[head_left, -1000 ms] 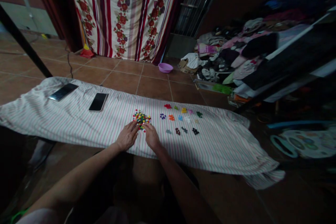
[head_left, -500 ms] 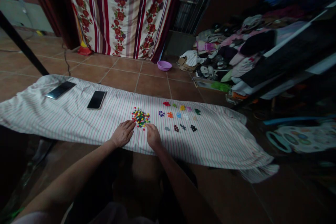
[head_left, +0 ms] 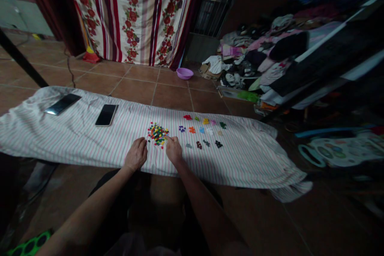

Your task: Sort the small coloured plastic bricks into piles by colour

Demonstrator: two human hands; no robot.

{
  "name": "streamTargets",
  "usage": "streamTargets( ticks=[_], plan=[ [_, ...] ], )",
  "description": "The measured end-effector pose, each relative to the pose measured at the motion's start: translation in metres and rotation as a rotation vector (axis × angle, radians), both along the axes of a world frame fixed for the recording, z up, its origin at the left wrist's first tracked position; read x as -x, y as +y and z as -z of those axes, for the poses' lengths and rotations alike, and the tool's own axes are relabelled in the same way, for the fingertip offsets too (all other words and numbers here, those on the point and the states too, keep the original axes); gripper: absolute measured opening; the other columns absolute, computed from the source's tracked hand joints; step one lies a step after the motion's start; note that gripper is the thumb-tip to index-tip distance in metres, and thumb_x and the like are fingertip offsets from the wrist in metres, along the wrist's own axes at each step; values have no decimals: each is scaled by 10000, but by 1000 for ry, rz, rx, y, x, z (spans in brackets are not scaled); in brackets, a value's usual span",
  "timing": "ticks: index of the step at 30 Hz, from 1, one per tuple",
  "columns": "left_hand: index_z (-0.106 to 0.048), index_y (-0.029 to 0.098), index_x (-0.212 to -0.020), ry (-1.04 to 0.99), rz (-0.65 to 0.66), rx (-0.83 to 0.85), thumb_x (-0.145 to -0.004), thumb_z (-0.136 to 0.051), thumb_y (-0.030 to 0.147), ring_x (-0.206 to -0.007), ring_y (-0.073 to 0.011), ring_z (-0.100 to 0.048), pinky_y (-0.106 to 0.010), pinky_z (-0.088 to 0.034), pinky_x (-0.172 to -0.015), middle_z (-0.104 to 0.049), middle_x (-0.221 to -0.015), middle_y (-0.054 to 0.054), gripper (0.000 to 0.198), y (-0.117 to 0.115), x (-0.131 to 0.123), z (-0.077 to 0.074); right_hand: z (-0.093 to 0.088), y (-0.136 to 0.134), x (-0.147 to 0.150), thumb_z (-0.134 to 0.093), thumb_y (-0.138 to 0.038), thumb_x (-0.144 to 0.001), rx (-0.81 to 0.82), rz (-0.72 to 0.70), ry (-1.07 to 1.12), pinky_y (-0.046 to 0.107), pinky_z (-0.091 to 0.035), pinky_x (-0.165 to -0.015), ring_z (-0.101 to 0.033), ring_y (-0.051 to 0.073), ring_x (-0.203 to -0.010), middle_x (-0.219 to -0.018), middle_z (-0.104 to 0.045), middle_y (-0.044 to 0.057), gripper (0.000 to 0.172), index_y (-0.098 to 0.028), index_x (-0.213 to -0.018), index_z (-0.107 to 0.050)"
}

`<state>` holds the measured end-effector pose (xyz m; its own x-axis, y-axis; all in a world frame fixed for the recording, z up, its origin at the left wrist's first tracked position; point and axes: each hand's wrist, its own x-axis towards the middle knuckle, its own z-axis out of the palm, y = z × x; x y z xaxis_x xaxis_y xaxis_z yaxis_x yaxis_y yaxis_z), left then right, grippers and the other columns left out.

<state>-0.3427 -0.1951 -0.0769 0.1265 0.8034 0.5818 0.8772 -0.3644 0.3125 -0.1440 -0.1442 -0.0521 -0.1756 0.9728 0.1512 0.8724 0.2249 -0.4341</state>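
A mixed pile of tiny coloured pieces, in red, green, yellow, white and other colours, lies on a striped cloth. My left hand rests palm down on the cloth at the pile's near left side, fingers stretched out and holding nothing visible. At the pile's near right edge, my right hand is closed, thumb and index finger at the pieces; whatever is between them is too small to see. Small single-colour groups sit to the right, among them red pieces, orange pieces and black pieces.
Two phones, a black-screened phone and a darker phone, lie on the cloth's left part. Beyond, a purple basin stands on the tiled floor before a floral curtain. A heap of clothes fills the back right.
My left hand has drawn back slightly from the pile toward me. My right hand stays by the pile's right edge. The whole view has shifted a little.
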Motion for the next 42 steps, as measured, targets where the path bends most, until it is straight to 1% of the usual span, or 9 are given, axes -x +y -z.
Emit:
streamTargets(
  ticks=[5, 10, 16, 21, 27, 30, 33, 38, 42],
  plan=[
    [-552, 155, -1159, 43, 5, -10, -880, -389, 169, -1141, -271, -519, -474, -504, -989, -571, -1138, -159, 323, -1, -2, 0, 0, -2, 0, -428, -150, -935, 9, 18, 23, 268, -491, -827, -593, 188, -972, -1082, -598, 93, 399, -258, -1262, -631],
    [-559, 162, -1146, 78, 16, -11, -861, -399, 156, -1138, -275, -515, -476, -495, -992, -583, -1112, -146, 327, -1, -2, 0, 1, 4, -1, -428, -149, -937, 2, 65, 75, 264, -476, -884, -586, 176, -990, -1051, -628, 66, 381, -264, -1214, -663],
    [-562, 158, -1112, 106, -4, -7, -865, -394, 156, -1126, -275, -511, -465, -492, -989, -580, -1107, -148, 299, -1, -2, -1, 2, 7, -3, -447, -155, -932, 11, 50, 100, 269, -468, -920, -596, 178, -987, -1018, -663, 72, 333, -230, -1123, -710],
    [-576, 172, -1103, 94, 6, 28, -856, -397, 160, -1121, -280, -514, -485, -481, -986, -589, -1102, -141, 305, -2, -4, -5, 4, 15, -5, -455, -130, -915, -10, 43, 128, 272, -475, -905, -604, 172, -964, -996, -688, 63, 320, -219, -1040, -735],
    [-581, 165, -1043, 115, -17, 55, -847, -401, 151, -1090, -280, -507, -468, -493, -962, -580, -1091, -146, 267, -2, -7, -9, 2, 23, -3, -510, -158, -902, 2, 65, 174, 231, -487, -829, -629, 141, -881, -981, -685, 46, 251, -222, -995, -734],
    [-578, 160, -1036, 135, -32, 51, -848, -407, 146, -1093, -278, -503, -456, -493, -966, -573, -1093, -146, 255, -2, -8, -10, -2, 23, 1, -531, -175, -897, 27, 58, 156, 213, -477, -802, -636, 131, -854, -994, -671, 50, 233, -219, -1014, -726],
    [-576, 151, -1035, 140, -27, 56, -854, -403, 140, -1093, -273, -499, -445, -484, -983, -571, -1081, -144, 250, -3, -8, -11, -8, 23, 7, -533, -199, -900, 60, 60, 107, 222, -467, -797, -638, 139, -870, -1017, -656, 56, 240, -223, -1055, -715],
    [-573, 145, -1040, 142, -31, 65, -853, -405, 138, -1092, -273, -492, -438, -486, -971, -565, -1092, -148, 251, -3, -9, -13, -24, 22, 16, -532, -252, -913, 143, 82, 16, 255, -460, -783, -638, 166, -931, -1077, -635, 60, 249, -245, -1113, -681],
    [-574, 165, -1034, 146, -43, 62, -849, -404, 134, -1084, -268, -505, -439, -490, -956, -566, -1081, -133, 253, -4, -10, -13, -36, 25, 21, -536, -272, -914, 194, 77, -54, 280, -464, -788, -632, 181, -968, -1110, -621, 62, 225, -258, -1092, -673]
  ],
)
